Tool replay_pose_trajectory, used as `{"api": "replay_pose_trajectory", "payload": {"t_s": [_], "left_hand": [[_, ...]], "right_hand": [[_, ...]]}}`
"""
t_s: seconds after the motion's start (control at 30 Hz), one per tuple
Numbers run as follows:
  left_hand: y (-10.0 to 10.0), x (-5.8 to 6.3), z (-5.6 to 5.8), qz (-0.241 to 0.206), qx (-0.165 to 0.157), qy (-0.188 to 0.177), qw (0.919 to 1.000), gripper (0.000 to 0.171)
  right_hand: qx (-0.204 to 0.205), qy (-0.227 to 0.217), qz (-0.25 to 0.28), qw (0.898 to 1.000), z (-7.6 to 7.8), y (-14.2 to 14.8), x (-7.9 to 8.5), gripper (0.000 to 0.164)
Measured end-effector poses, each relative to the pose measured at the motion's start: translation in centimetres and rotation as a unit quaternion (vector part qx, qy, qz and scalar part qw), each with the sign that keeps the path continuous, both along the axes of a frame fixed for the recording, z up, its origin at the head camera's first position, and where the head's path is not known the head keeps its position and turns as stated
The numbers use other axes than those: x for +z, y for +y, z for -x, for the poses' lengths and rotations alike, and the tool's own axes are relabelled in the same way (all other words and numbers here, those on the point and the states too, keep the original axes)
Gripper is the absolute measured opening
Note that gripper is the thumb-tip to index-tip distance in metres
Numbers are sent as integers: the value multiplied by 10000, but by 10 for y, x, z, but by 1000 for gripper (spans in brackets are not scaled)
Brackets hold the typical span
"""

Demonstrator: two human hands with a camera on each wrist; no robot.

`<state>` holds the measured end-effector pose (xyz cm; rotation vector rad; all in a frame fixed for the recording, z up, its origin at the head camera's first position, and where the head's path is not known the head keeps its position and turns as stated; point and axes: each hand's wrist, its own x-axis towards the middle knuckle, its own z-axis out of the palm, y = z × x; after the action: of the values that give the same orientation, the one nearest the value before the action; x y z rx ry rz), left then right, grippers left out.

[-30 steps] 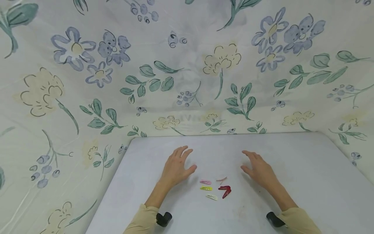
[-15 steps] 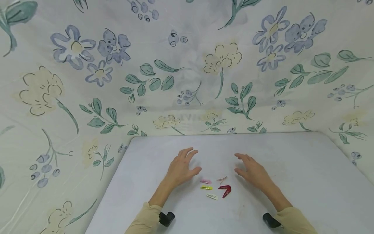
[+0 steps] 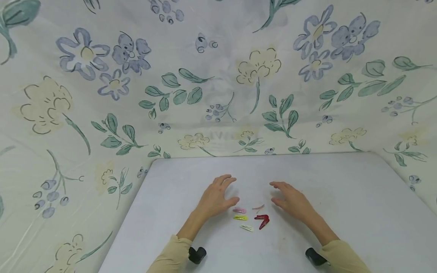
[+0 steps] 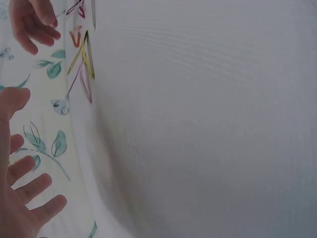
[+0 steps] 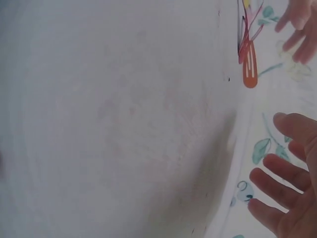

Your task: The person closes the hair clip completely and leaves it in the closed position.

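Several snap hair clips lie between my two hands in the head view. A pink clip, a yellow clip and a pale clip form a loose column on the left. To their right are an orange-brown clip, seen edge-on, and dark red clips meeting in a V. My left hand hovers beside the pink clip, fingers spread and holding nothing. Opposite it, my right hand is also empty, nearest the orange-brown clip, its thumb apart from the fingers.
All the clips rest on a white table. A floral-patterned sheet hangs behind the table and along its sides. Black wrist devices sit at both beige cuffs.
Both hands have drifted inward, narrowing the gap between them over the clips. The clips lie as before, and the fingers keep their spread.
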<state>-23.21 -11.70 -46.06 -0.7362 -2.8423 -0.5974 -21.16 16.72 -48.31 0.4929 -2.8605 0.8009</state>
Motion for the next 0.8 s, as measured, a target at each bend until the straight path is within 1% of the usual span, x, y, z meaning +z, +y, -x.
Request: {"api": "replay_pose_trajectory", "payload": {"t_s": [0.17,0.3,0.57,0.73,0.8], "left_hand": [[6,1,-3,-15,-143,-157,9998,61],[10,-1,-4,159,-173,-222,9995,61],[17,-7,-5,374,-273,-334,9984,61],[20,-10,-6,294,-340,-388,9982,60],[21,-12,-6,220,-415,-380,9982,59]], "right_hand": [[24,-289,-35,9996,1,-4,-2,51],[35,-466,-126,9988,1,-9,-2,51],[154,-514,-384,9978,-2,-15,1,48],[144,-736,-527,9958,-2,-18,-1,45],[153,-810,-536,9952,-3,-19,-2,45]]}}
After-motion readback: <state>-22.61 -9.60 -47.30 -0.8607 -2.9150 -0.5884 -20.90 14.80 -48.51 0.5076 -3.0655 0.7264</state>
